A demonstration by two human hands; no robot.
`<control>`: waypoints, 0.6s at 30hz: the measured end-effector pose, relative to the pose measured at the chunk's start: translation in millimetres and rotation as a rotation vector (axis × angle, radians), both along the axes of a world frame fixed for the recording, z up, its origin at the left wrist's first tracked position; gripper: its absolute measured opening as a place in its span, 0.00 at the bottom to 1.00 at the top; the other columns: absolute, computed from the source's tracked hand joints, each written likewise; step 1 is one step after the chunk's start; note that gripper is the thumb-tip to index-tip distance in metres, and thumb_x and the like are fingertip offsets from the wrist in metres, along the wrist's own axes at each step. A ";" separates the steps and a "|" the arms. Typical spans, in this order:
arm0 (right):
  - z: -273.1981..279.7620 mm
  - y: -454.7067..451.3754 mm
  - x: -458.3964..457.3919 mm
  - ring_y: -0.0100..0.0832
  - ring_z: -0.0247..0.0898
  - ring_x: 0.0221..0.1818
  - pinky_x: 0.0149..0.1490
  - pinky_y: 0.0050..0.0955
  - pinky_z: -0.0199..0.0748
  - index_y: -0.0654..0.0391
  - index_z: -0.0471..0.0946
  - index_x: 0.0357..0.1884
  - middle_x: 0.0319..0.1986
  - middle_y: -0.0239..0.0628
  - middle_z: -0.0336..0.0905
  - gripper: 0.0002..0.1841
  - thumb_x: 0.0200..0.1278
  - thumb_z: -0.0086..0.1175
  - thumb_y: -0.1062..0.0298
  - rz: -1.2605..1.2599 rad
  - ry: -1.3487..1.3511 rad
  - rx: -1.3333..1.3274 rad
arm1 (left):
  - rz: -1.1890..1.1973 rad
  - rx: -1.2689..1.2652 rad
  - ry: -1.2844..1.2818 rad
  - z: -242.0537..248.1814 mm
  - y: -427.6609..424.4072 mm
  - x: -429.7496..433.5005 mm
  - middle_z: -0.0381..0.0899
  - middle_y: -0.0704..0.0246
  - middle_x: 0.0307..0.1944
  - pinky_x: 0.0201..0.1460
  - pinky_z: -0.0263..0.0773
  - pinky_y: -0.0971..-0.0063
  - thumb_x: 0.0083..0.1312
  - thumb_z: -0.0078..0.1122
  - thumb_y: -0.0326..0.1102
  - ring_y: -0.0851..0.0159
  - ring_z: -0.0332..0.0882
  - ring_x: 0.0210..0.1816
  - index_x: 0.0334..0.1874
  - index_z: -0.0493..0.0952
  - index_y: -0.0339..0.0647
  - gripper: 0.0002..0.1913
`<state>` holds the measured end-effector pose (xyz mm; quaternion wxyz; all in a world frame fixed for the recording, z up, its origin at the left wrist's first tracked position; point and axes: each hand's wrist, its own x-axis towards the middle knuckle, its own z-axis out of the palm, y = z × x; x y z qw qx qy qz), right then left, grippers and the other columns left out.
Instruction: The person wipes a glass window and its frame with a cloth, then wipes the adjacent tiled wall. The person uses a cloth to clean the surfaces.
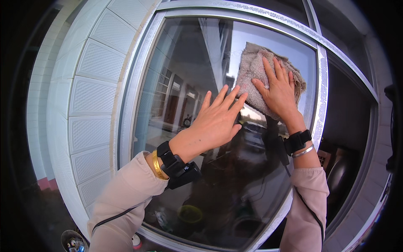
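My right hand (278, 89) lies spread on a folded, greyish-pink terry cloth (252, 67), pressing it against the upper right of a window pane (189, 78). The fingers are apart and flat on the cloth, not curled around it. My left hand (217, 121) reaches up across the middle of the pane with its fingers spread. Its fingertips meet the lower left edge of the cloth in the view; whether they touch the cloth or the glass I cannot tell. Black straps with small devices sit on both wrists.
A worn metal window frame (321, 78) surrounds the pane. Right of it, a dark window opening (349, 110) shows items indoors. White textured wall tiles (93, 97) line the left side. A small bucket (74, 241) holding items stands at the lower left. Black cables run along both sleeves.
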<state>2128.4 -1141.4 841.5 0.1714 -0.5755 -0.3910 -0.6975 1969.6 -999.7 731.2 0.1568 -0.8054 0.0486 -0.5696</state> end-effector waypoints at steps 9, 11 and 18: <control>77.2 -61.1 50.0 0.49 0.43 0.82 0.81 0.51 0.34 0.43 0.56 0.81 0.80 0.49 0.49 0.44 0.70 0.49 0.30 -0.028 0.131 0.185 | -0.145 0.018 -0.033 84.6 -61.4 66.3 0.47 0.44 0.81 0.79 0.45 0.38 0.69 0.62 0.46 0.41 0.45 0.82 0.80 0.54 0.34 0.42; 100.1 -65.7 52.9 0.49 0.41 0.82 0.81 0.52 0.34 0.44 0.56 0.81 0.80 0.50 0.49 0.46 0.69 0.48 0.28 0.000 0.167 0.214 | -0.183 0.009 -0.066 100.2 -67.1 71.9 0.46 0.45 0.81 0.79 0.45 0.38 0.69 0.62 0.45 0.40 0.44 0.82 0.80 0.55 0.34 0.42; 132.7 -36.2 45.0 0.49 0.38 0.83 0.80 0.58 0.29 0.44 0.58 0.81 0.79 0.53 0.49 0.47 0.67 0.45 0.25 -0.079 0.167 0.308 | -0.089 -0.039 -0.090 120.4 -46.6 64.9 0.44 0.48 0.82 0.80 0.44 0.39 0.70 0.61 0.46 0.39 0.41 0.82 0.81 0.52 0.38 0.42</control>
